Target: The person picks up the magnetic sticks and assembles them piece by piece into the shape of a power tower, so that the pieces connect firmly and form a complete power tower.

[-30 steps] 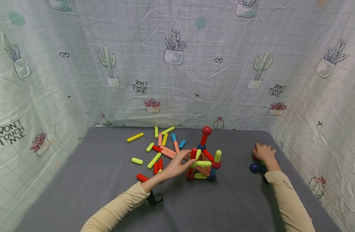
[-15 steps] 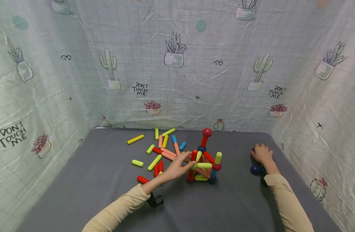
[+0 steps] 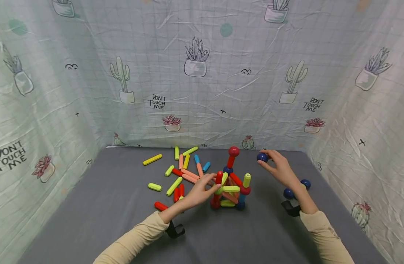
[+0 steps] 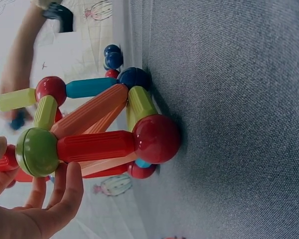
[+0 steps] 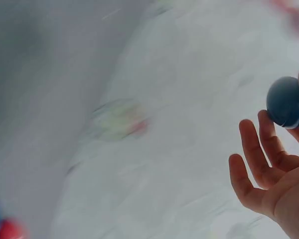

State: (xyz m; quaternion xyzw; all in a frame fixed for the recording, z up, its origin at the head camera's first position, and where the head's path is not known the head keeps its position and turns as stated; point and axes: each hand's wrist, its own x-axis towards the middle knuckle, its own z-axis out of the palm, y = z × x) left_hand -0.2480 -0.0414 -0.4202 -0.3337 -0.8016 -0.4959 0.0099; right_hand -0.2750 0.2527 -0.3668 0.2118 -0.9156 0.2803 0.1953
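Note:
A frame of magnetic building sticks and balls [image 3: 231,189] stands on the grey table in the head view. My left hand [image 3: 202,190] holds its near left corner, thumb and fingers around the short red stick [image 4: 5,160] by the green ball [image 4: 38,152]. Other fingers lie against the longer red stick [image 4: 97,146] in the left wrist view. My right hand [image 3: 282,170] is raised to the right of the frame, pinching a dark blue ball [image 3: 262,157] between thumb and fingertips; its remaining fingers [image 5: 254,154] are spread. A red ball [image 3: 233,151] tops the tallest stick.
Loose sticks in yellow, red, orange and blue lie left of and behind the frame, such as a yellow stick [image 3: 152,159] and a red stick [image 3: 160,206]. More blue balls [image 3: 288,193] lie near the right forearm. A patterned curtain [image 3: 202,110] encloses the table.
My right hand has lifted from the balls at the right and moved left toward the frame, carrying a dark blue ball. My left hand keeps its place on the frame.

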